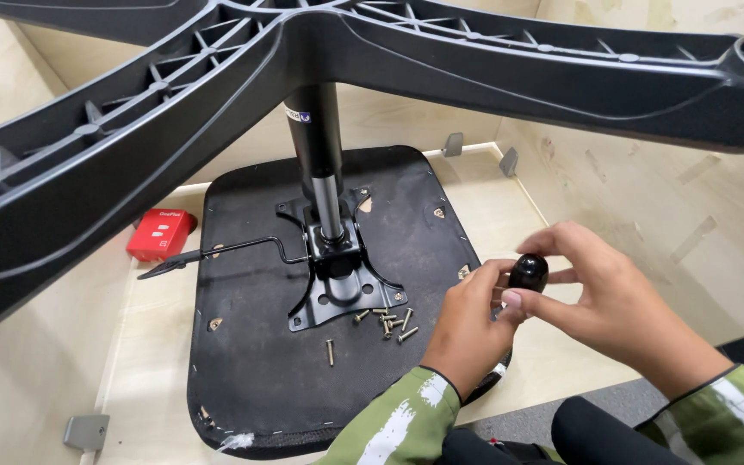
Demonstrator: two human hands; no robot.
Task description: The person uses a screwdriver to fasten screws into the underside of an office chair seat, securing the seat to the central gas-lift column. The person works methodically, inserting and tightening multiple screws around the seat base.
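Observation:
An upturned black chair seat [260, 362] lies in a wooden tray, with its metal mounting plate [335, 288], gas cylinder [319, 146] and star base [114, 146] rising toward me. Several loose screws [387, 323] lie on the seat beside the plate. My right hand [617, 301] pinches a small glossy black rounded part [528, 271] between thumb and fingers. My left hand [468, 327] is curled just left of it, fingers closed against the same part and a small metal piece below it. Both hands hover over the seat's right edge.
A red box [160, 234] sits left of the seat. A thin black lever [217, 254] sticks out leftward from the plate. Plywood walls [647, 207] enclose the tray, with grey metal brackets [86, 430] at the corners. My knees are at the bottom right.

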